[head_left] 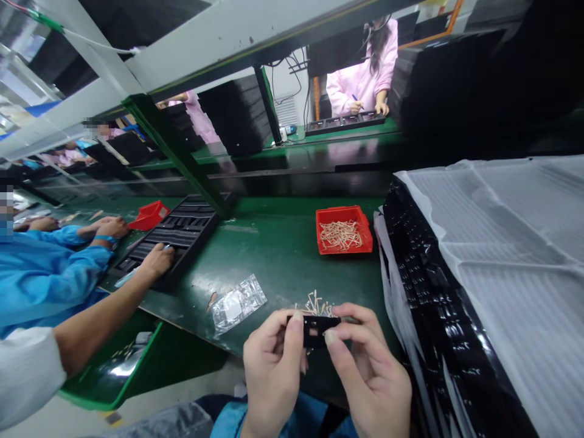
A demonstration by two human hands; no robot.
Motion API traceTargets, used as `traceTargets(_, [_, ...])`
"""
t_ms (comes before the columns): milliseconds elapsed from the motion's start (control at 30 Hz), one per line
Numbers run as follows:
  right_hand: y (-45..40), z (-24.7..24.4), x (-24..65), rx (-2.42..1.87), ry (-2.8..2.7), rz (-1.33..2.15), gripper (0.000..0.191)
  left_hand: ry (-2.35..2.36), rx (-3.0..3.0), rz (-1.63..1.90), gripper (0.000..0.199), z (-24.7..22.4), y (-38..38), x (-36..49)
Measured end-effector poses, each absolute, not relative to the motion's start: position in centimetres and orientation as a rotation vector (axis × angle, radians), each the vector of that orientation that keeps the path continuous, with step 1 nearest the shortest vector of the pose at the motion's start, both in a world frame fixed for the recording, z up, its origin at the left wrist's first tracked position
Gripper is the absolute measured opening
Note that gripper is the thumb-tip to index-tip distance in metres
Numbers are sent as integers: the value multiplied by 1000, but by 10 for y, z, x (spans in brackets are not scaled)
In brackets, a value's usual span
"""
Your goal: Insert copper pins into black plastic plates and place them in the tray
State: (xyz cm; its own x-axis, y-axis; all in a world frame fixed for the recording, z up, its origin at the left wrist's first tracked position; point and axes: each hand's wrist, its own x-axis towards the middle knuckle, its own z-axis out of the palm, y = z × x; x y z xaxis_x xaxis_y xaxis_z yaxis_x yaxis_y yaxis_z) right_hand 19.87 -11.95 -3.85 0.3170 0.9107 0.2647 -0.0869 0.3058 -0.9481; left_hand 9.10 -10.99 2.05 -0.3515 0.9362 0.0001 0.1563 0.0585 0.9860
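Between my two hands, over the front edge of the green bench, is a small flat black plate [314,332] with a square hole near its middle. My left hand [276,365] pinches its left end between thumb and fingers. At the right end, my right hand [367,365] grips it with thumb and forefinger. Whether a small part sits under the right fingertips, I cannot tell. Just behind the plate lies a loose heap of small copper-coloured bent metal pieces [314,302], partly hidden by my fingers.
A red bin [344,248] of similar bent pieces stands farther back. Tall black trays with white foam sheets [515,213] rise at right. A clear plastic bag [239,306] lies left. Beyond it, a co-worker's hand [159,260] reaches into a black compartment tray [194,234]. A green crate [137,380] stands below.
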Motion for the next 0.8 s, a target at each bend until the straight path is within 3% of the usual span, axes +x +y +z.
traceTargets(500, [-113,-40,200,-1032,-1102,711,13,1618,1130,1329,46,14,-109,92])
traceTargets(800, [-114,-41,200,-1090,-1043,686,30,1640,1147,1356,44,15,-108,90])
